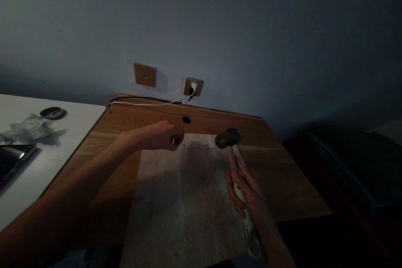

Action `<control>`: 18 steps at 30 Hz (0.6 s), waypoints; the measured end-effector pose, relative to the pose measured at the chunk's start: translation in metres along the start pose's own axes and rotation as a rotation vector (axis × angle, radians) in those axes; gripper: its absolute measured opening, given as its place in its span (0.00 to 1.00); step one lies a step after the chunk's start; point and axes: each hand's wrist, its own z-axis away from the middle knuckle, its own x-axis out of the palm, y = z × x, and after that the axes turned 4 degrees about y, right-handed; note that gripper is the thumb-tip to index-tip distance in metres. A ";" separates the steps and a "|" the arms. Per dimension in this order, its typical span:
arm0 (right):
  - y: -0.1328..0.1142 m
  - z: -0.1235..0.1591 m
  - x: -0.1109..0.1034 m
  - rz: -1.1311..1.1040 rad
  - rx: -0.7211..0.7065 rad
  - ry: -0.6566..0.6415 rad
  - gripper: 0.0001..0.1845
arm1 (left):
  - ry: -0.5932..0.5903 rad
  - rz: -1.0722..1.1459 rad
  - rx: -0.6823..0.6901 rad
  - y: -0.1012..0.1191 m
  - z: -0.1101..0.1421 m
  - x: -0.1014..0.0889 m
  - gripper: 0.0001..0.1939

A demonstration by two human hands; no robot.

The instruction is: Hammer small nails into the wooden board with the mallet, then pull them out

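My right hand (246, 188) is wrapped round the pale handle of a hammer (228, 137), whose dark head is raised above the board's far right corner. My left hand (168, 136) is closed in a pinch at the far left edge of the board. Whatever its fingertips hold, if anything, is too small to make out. The pale, worn board (176, 209) lies on the wooden table. Along its far edge runs a row of several small nails (198, 145), just right of my left hand. A small thin piece, perhaps a loose nail (204, 180), lies mid-board.
The wooden table (289, 176) has a cable hole (186, 119) near the wall. Cables (147, 103) run along its back edge to a wall socket (194, 86). A white table (75, 121) on the left bears a dark round object (52, 112), crumpled plastic (31, 127) and a dark shiny device (14, 161).
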 end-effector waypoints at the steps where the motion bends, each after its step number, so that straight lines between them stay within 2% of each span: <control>1: 0.001 0.000 -0.001 -0.004 0.003 -0.004 0.30 | -0.003 0.021 -0.015 -0.007 0.000 -0.001 0.06; 8: 0.001 0.001 -0.001 -0.029 0.018 0.002 0.32 | -0.042 0.049 -0.026 -0.031 -0.003 0.012 0.07; 12: 0.003 0.001 -0.004 -0.034 0.019 0.008 0.34 | -0.058 0.010 -0.023 -0.035 -0.005 0.019 0.07; 18: 0.002 0.003 -0.003 -0.035 0.000 -0.006 0.33 | -0.050 -0.007 -0.017 -0.033 -0.005 0.022 0.07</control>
